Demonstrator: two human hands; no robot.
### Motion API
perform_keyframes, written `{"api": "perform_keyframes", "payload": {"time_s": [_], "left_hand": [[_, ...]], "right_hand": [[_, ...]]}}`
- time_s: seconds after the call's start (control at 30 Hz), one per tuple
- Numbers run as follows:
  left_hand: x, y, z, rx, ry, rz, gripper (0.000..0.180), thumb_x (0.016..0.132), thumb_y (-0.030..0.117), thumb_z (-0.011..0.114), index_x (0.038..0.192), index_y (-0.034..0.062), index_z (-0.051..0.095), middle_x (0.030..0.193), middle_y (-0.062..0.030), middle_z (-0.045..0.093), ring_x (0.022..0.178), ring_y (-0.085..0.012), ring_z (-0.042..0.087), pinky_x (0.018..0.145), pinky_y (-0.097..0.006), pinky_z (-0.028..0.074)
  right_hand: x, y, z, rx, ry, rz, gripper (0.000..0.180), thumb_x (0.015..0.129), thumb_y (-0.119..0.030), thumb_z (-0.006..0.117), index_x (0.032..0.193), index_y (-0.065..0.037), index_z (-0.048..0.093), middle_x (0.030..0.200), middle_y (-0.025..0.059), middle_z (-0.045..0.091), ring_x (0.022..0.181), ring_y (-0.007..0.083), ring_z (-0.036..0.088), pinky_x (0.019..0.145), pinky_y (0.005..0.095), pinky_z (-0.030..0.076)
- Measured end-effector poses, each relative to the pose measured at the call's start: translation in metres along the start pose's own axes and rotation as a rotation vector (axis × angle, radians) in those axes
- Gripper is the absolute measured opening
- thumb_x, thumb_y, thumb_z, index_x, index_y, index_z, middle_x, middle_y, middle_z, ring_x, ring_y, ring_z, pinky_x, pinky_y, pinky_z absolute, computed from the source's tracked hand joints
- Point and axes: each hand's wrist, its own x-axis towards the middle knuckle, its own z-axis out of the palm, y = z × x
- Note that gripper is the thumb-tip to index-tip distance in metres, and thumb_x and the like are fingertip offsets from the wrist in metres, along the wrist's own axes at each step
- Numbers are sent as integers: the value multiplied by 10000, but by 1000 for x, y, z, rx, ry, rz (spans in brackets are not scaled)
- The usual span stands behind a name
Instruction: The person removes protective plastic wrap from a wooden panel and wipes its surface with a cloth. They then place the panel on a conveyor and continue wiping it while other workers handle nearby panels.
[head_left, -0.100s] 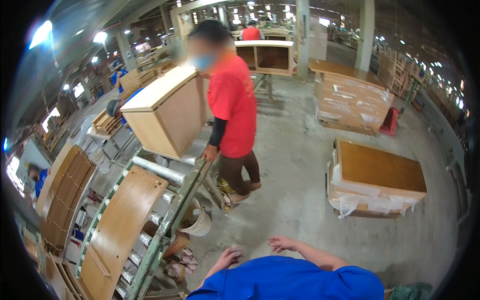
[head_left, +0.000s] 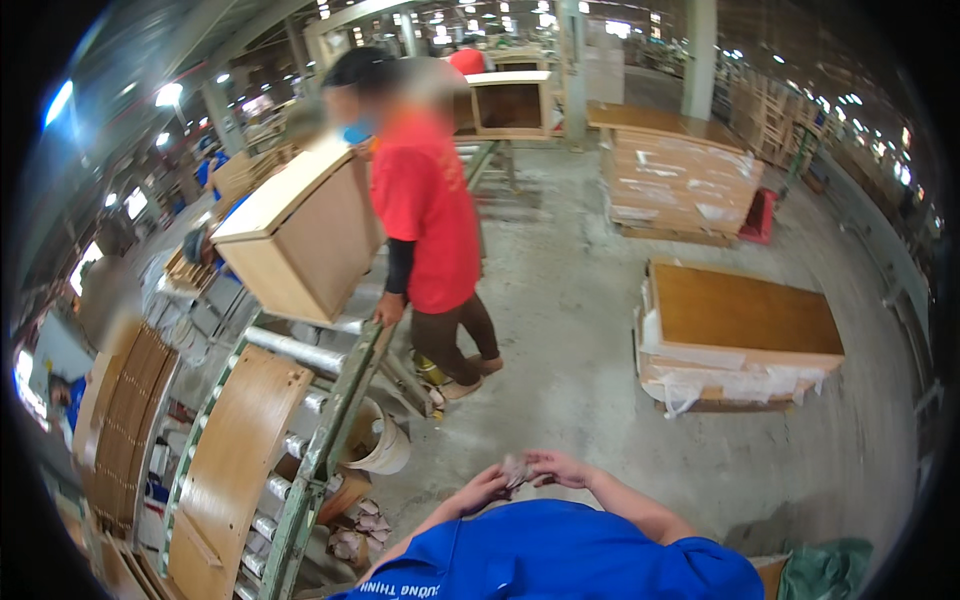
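Observation:
In front of my blue shirt, my left hand [head_left: 486, 485] has its fingers closed on a small greyish crumpled piece [head_left: 516, 471]. Its kind is too small and blurred to tell. My right hand [head_left: 558, 468] meets it from the other side, its fingers pinched at the piece's edge. Both hands are close together at chest level, over the grey floor. Left of them, a curved brown wooden panel [head_left: 238, 430] lies on the green-framed roller conveyor [head_left: 325, 440], with a narrow wooden strip across its near part. Neither hand touches the panel.
A co-worker in red [head_left: 425, 210] stands by the conveyor beside a pale wooden cabinet [head_left: 310, 240]. A white bucket [head_left: 385, 448] and crumpled scraps [head_left: 365, 530] lie beneath the conveyor's edge. Wrapped brown-topped furniture [head_left: 745, 320] stands right; stacked curved panels [head_left: 125, 430] stand far left.
My hands have come together from apart, the right one moving left to the greyish piece. The view has shifted slightly right, and the co-worker leans a little more to the left.

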Motion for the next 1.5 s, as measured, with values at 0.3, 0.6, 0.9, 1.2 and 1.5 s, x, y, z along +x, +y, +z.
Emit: {"api": "perform_keyframes", "payload": {"time_s": [0.3,0.6,0.9,1.2,1.5], "left_hand": [[143,66,133,155,-304,-180,187,920,260,493,1004,93,495,931,-30,536,860,-134,520,772,-311,445],[242,72,219,642,-626,-236,192,947,222,434,1030,52,468,806,-3,519,724,-74,492,675,-218,427],[352,130,257,1220,-1039,-75,310,908,315,441,917,79,642,695,-71,553,667,-169,529,644,-318,446],[423,120,272,1703,-991,849,177,830,239,495,767,77,529,682,-78,590,735,-268,586,645,-427,432],[455,68,379,544,-1253,-810,402,934,419,408,1057,79,587,757,27,502,717,-84,467,689,-247,404]], "right_hand": [[-109,-9,-75,427,300,-505,279,886,-120,501,1155,-45,507,1066,92,598,980,208,589,836,363,484],[-186,-27,-125,141,1069,-769,108,831,-68,538,932,-32,546,748,3,536,620,92,504,567,230,431],[-178,-86,-197,-58,1372,-687,338,762,8,579,1096,-12,533,945,62,582,802,123,564,650,250,470],[-163,-85,-231,664,1200,-761,255,774,48,547,1017,-25,539,821,66,587,591,131,530,528,260,452],[-271,-59,-267,698,1296,-962,221,795,23,555,1007,-37,539,834,58,586,636,129,550,527,256,453]]}}
